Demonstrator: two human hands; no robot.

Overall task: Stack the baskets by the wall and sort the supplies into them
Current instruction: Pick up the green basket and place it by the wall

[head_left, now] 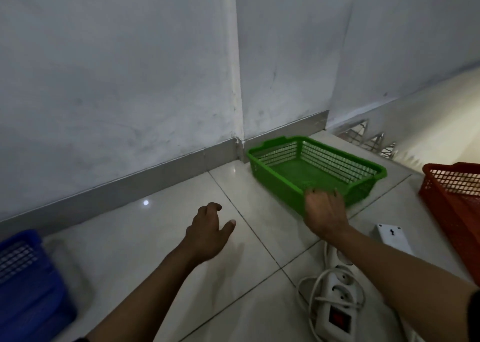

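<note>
Green basket (315,171) on the tiled floor (166,238) at about 1 o'clock from view centre, far short end close against the wall (117,82) skirting near the corner. Long axis running from 10 o'clock at the wall to 4 o'clock toward the near right. Right hand (326,212) on the near long rim, fingers hooked over the edge and closed on it; thumb hidden, so exact pinch not confirmed. Left hand (209,228) empty, palm down, fingers loosely curled and thumb spread, hovering over bare tile at 9 o'clock from the green basket, well apart from it. Right hand plainly nearer and already in contact. Blue basket (28,276) at 8 o'clock, frame's lower left; red basket (454,199) at 3 o'clock, part cut off. Power strip (337,297) with coiled cord and a white box (391,235) at 5 o'clock under the right forearm. Judgement: stacking not yet begun; green basket likely the base, the other two still to be fetched.
</note>
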